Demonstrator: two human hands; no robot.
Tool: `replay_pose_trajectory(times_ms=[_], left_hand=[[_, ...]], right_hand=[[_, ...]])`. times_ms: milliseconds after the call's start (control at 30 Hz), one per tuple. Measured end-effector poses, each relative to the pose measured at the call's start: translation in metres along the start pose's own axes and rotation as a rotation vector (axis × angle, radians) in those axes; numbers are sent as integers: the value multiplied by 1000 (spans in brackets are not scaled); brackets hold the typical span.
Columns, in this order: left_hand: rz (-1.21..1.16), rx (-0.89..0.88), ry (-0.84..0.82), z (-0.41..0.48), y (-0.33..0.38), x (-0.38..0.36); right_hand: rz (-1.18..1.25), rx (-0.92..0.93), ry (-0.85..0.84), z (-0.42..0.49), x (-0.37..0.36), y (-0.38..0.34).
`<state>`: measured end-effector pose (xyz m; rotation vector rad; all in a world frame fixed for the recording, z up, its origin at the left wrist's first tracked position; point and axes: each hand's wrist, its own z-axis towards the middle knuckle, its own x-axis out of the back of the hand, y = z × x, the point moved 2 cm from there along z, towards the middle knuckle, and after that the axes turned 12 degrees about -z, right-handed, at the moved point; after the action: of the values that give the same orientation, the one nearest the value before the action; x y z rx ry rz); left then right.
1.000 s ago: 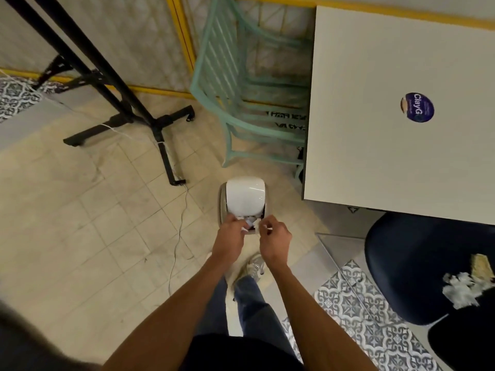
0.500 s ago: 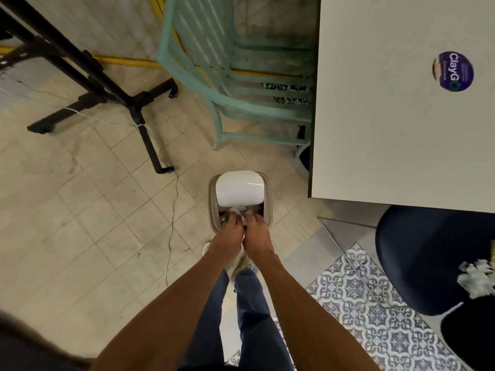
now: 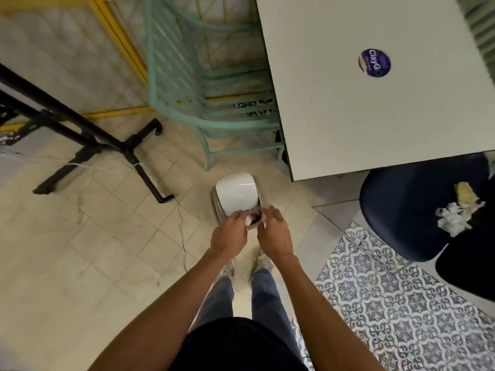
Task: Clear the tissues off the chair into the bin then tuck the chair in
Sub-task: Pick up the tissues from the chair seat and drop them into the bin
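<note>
The small bin [image 3: 261,202] stands on the floor tiles with its white lid [image 3: 237,194] tipped up. Both my hands hover over its opening. My left hand [image 3: 230,234] pinches a crumpled white tissue [image 3: 249,221] at the rim. My right hand [image 3: 274,234] curls beside it with a white scrap showing under the thumb. The dark blue chair [image 3: 401,207] stands at the right, partly under the white table [image 3: 375,116]. More white tissues [image 3: 452,218] and a brownish napkin [image 3: 464,192] lie on its seat.
A teal slatted chair [image 3: 187,84] stands beyond the bin against the table's left side. A black stand [image 3: 128,148] spreads its feet at the left, and a thin cable [image 3: 182,231] runs across the floor. A patterned tile strip [image 3: 388,303] lies to my right.
My hands went down into the bin opening and have risen slightly, now a little apart. My view has swung, so more of the blue chair's seat shows.
</note>
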<state>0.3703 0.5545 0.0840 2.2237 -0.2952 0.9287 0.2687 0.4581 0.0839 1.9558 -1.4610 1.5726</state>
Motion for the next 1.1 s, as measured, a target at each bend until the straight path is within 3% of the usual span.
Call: replay_pose_trajectory(times_ms=[300, 567, 1100], left_hand=[[26, -404, 25, -50, 96, 39], [69, -684, -23, -45, 222, 6], [75, -775, -118, -23, 446, -148]], right_hand=[[-57, -127, 302, -89, 114, 59], [11, -297, 487, -139, 192, 173], [105, -550, 438, -167, 260, 443]])
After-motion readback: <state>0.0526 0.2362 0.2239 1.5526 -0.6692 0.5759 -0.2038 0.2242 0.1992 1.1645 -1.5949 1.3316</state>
